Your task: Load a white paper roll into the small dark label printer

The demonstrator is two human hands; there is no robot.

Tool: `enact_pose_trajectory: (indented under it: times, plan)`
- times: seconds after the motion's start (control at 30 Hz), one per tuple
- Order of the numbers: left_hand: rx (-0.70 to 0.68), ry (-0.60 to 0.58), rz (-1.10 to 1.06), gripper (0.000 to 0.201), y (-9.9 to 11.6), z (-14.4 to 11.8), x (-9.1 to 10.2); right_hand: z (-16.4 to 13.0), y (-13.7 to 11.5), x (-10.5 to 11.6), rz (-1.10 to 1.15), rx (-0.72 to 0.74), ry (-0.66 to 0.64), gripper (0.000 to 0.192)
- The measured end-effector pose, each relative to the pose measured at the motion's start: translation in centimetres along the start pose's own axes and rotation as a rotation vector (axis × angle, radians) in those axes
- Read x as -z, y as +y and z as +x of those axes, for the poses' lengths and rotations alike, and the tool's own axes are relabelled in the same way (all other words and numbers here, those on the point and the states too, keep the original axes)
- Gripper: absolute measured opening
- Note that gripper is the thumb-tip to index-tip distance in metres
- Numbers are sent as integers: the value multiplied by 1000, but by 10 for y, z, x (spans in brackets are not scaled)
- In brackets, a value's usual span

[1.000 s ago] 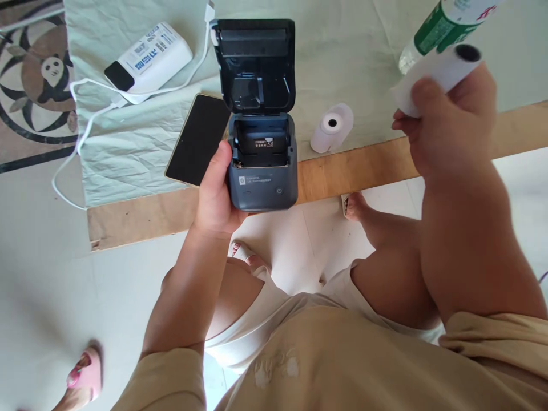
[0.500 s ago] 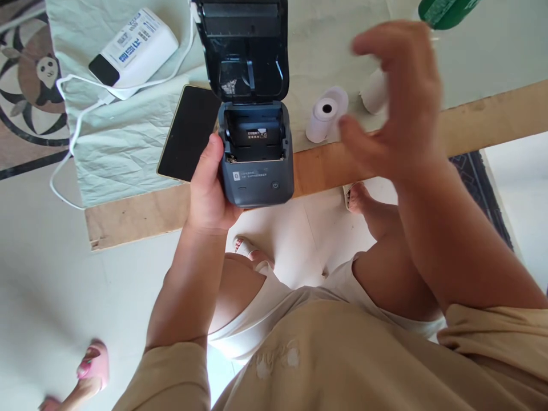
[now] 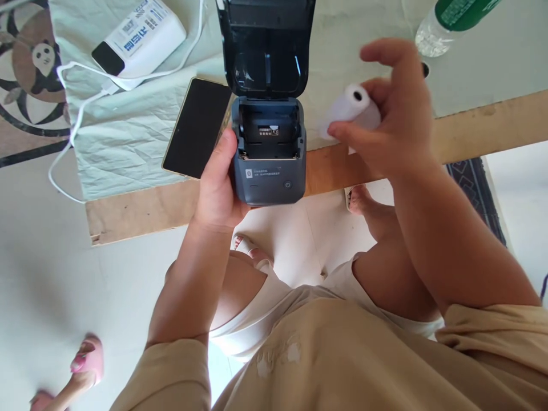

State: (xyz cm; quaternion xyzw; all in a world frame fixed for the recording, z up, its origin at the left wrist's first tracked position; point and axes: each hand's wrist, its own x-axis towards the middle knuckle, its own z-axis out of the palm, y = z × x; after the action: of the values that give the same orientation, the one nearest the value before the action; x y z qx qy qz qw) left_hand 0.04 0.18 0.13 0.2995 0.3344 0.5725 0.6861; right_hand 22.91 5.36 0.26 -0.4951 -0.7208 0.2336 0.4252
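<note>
A small dark printer (image 3: 269, 151) with its lid (image 3: 266, 45) swung open was gripped at its left side by the left hand (image 3: 218, 185), at the near edge of the tabletop (image 3: 483, 123). A white paper roll (image 3: 351, 108) was pinched in the grip of the right hand (image 3: 396, 123), thumb below and fingers curled over it, just right of the printer's open bay. A black phone (image 3: 197, 128) and a white power bank (image 3: 139, 37) were seen on the pale cloth (image 3: 128, 142), and a green-labelled bottle (image 3: 454, 23) at far right.

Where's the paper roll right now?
The white paper roll is in the right hand, held just right of the open printer that the left hand grips, above the table's wooden edge.
</note>
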Motion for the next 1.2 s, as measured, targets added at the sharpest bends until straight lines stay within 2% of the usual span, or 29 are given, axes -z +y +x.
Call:
enact_pose_trajectory:
  times: [0.07, 0.13, 0.2, 0.27, 0.37, 0.43, 0.5, 0.57, 0.7, 0.87, 1.0, 1.2]
  plan:
    - [-3, 1, 25, 34, 1, -1, -1, 2, 2, -2, 312, -148, 52, 46]
    - [18, 3, 40, 35, 2, -2, -1, 7, 8, -4, 528, -274, 45, 42]
    - [50, 11, 54, 38, 3, -2, 0, 11, 14, -5, 642, -382, 22, 51]
    - [72, 21, 81, 40, 4, -2, 0, 13, 18, -8, 622, -404, -6, 56]
    - [79, 31, 112, 42, 3, -2, 2, 9, 9, -12, 455, -234, -7, 52]
    - [77, 33, 113, 42, 3, -2, 2, 3, -8, -13, 359, -35, 83, 51]
    - [66, 28, 120, 41, 3, -2, 2, -3, -29, -13, 205, 147, 139, 59]
    - [34, 13, 140, 37, 3, -2, 0, -6, -49, -13, 22, 257, 98, 55]
    - [-63, -22, 187, 29, 4, -4, -4, -5, -73, -25, -239, 270, -76, 32]
    - [-79, -66, 140, 28, 3, -4, -3, 0, -78, -35, -284, 215, -127, 7]
    - [-53, -75, 124, 30, 3, -3, 0, 1, -74, -30, -242, 183, -154, 10]
    - [-12, -56, 137, 34, 7, -6, -2, 1, -75, -25, -288, 271, -105, 12]
